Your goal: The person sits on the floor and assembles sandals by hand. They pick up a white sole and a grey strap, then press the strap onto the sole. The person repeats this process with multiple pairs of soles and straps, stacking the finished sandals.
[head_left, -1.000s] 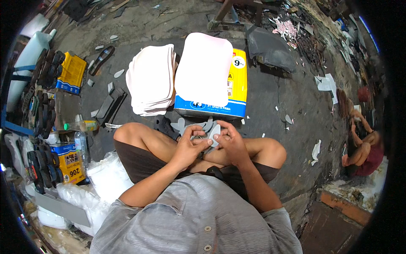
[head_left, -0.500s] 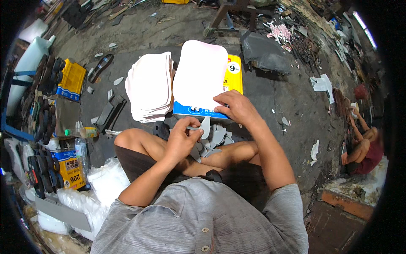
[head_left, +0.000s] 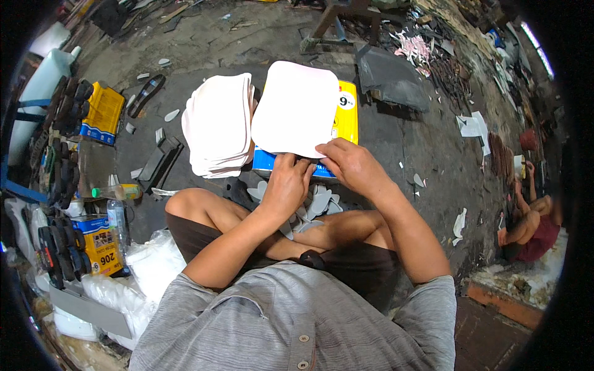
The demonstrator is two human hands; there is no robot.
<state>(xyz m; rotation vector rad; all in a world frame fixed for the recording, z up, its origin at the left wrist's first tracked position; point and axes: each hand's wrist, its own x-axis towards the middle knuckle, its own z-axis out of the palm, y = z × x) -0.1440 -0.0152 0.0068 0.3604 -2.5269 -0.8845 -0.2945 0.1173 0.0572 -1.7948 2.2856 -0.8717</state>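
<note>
A pale, rounded-corner sheet [head_left: 296, 108] lies over a yellow and blue box [head_left: 348, 127] in front of me. My right hand [head_left: 351, 164] pinches the sheet's near right corner between thumb and fingers. Beside it, my left hand [head_left: 288, 188] is closed at the sheet's near edge, fingertips curled against it; what they hold is hidden. Under the left hand, several grey teardrop-shaped pieces [head_left: 320, 201] lie heaped by my crossed legs. A stack of similar pale sheets [head_left: 218, 127] rests just left of the box.
Bottles [head_left: 117, 191], boxes [head_left: 102, 114] and a rack of dark soles [head_left: 59, 142] stand at the left, with plastic-wrapped bundles [head_left: 158, 263] nearer. A black slab [head_left: 393, 77] lies at the far right, near scraps [head_left: 411, 49]. Another person [head_left: 535, 229] sits at the right.
My left hand has moved forward and right to the sheet's near edge; the grey teardrop piece it held is out of sight. The sheet's near edge has shifted slightly; my right hand stays on its corner.
</note>
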